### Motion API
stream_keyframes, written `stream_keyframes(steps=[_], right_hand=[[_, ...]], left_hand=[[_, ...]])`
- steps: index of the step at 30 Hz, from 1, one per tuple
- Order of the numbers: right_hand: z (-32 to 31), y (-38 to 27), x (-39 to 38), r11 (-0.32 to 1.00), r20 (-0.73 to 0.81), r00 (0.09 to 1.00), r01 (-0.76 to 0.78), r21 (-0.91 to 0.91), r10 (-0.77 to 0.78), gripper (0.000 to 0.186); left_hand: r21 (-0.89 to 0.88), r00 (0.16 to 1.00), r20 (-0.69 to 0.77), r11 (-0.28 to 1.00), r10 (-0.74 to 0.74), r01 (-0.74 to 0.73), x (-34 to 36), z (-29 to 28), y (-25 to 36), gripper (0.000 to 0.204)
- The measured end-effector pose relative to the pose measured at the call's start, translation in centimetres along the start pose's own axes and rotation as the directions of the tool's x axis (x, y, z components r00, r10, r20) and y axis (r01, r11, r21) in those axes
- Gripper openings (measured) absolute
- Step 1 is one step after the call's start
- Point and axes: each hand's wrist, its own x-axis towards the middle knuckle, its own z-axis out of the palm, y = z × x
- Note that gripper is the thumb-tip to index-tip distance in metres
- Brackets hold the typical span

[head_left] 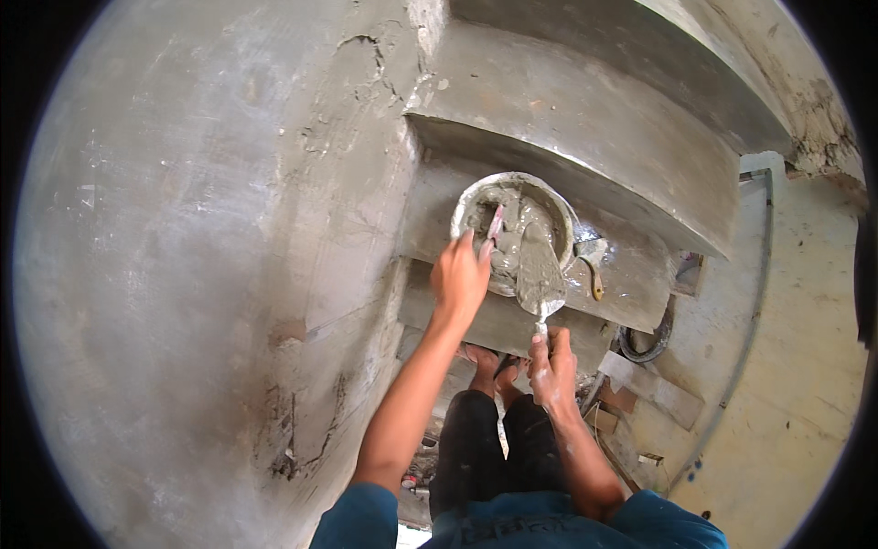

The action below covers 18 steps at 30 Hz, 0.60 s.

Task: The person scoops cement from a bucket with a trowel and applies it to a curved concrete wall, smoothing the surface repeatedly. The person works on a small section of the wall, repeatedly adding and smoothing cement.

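A round bucket [464,196] of wet grey mortar [541,212] stands on a step in front of me. My left hand [459,279] is at its near left rim, fingers closed around the lower end of a slim pink-red tool [496,222] that leans into the mortar; its working end is hidden. In my right hand [553,371] I grip the handle of a pointing trowel [538,274]. The trowel's blade is coated with mortar and lies over the bucket's near right rim, its tip pointing into the bucket.
Another trowel with a yellowish handle [596,280] lies right of the bucket. Smooth cement steps [567,101] rise ahead, and a plastered wall [174,265] fills the left. A coiled dark hose [651,343] and a board [654,389] lie lower right. My feet [485,368] are below the bucket.
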Motion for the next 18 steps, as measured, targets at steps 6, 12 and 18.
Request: stream_keyframes(steps=[6,12,18], right_hand=[[-4.6,-0.4,1.5,0.999,0.011,0.999,-0.036,0.035,0.035,0.032],[-6.4,-1.4,0.8,0.978,0.015,0.99,0.143,-0.153,-0.142,0.034],[-4.4,-1.3,0.8,0.897,0.149,0.941,0.335,-0.289,-0.304,0.033]], left_hand=[[0.236,0.962,0.248,0.97,-0.11,0.051,7.0,5.3,2.8,0.02],[-0.274,0.955,0.086,0.915,-0.285,0.298,3.3,2.8,2.1,0.019],[-0.366,0.911,0.117,0.836,-0.394,0.409,0.4,-1.1,5.7,0.014]])
